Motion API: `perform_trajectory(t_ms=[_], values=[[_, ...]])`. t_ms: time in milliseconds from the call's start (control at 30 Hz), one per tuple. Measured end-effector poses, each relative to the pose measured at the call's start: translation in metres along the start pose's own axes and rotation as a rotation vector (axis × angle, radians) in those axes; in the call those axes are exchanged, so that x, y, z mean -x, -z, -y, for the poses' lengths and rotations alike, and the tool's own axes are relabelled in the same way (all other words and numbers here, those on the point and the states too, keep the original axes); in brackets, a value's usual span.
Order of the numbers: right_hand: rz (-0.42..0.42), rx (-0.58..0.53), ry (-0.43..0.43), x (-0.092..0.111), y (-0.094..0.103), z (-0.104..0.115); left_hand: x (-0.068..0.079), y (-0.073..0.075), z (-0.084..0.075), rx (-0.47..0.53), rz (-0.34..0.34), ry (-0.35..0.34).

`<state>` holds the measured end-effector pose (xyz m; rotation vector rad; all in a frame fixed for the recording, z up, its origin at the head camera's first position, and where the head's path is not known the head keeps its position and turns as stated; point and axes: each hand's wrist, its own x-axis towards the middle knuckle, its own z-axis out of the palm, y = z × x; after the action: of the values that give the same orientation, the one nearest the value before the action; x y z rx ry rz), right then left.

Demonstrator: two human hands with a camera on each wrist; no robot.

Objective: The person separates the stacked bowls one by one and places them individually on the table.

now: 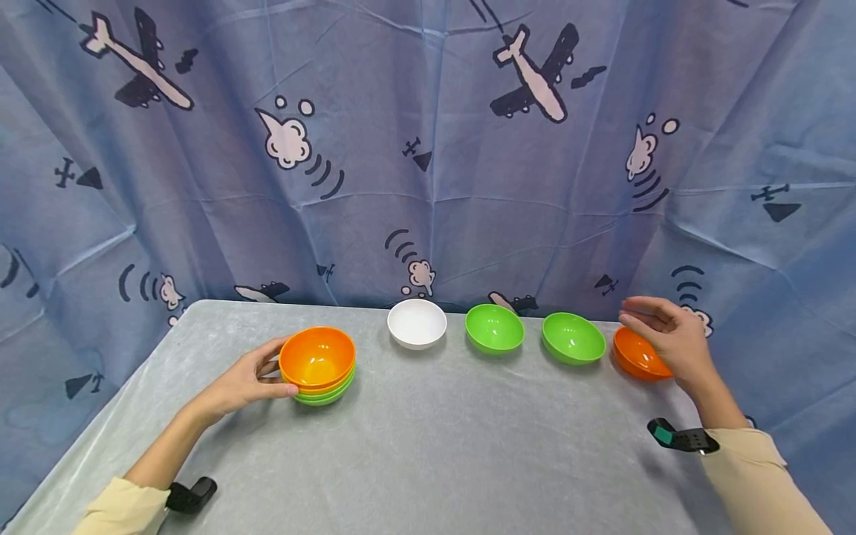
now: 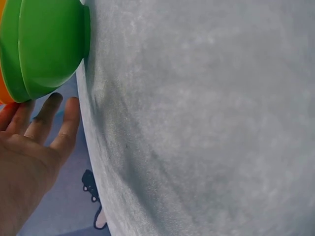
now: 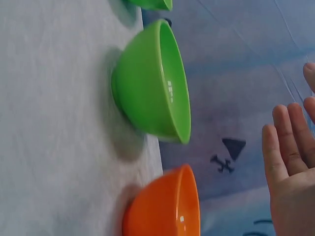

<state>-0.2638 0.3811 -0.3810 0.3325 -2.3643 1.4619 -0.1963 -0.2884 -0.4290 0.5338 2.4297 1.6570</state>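
On the left of the table, orange bowls sit nested on green ones in a stack (image 1: 317, 368). My left hand (image 1: 257, 379) holds the stack's left side, thumb on the near side and fingers toward the back. In the left wrist view, a green bowl (image 2: 49, 49) shows side-on, and the lower fingers of the hand (image 2: 29, 162) stretch out loosely below it. At the far right, my right hand (image 1: 669, 338) hovers above a single orange bowl (image 1: 631, 355), partly covering it. The right wrist view has that hand (image 3: 293, 167) apart from the orange bowl (image 3: 155, 209), fingers extended, holding nothing.
A white bowl (image 1: 417, 325) and two green bowls, one left (image 1: 495, 329) and one right (image 1: 573, 339), stand in a row along the back edge of the grey-covered table (image 1: 455, 453). Behind hangs a blue curtain (image 1: 374, 171) printed with planes.
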Motion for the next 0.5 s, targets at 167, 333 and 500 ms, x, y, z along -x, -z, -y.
perform_trajectory(t_ms=[167, 333, 500], values=[[0.038, 0.012, -0.01, -0.004, -0.018, 0.005, 0.0, 0.0, 0.001, 0.005, -0.005, 0.001], [0.087, -0.025, 0.035, -0.008, -0.036, 0.011, -0.001, 0.0, 0.001, 0.005, -0.002, 0.006], [0.152, -0.148, 0.051, -0.013, -0.056, 0.022, -0.002, 0.0, 0.001, 0.017, 0.009, -0.011]])
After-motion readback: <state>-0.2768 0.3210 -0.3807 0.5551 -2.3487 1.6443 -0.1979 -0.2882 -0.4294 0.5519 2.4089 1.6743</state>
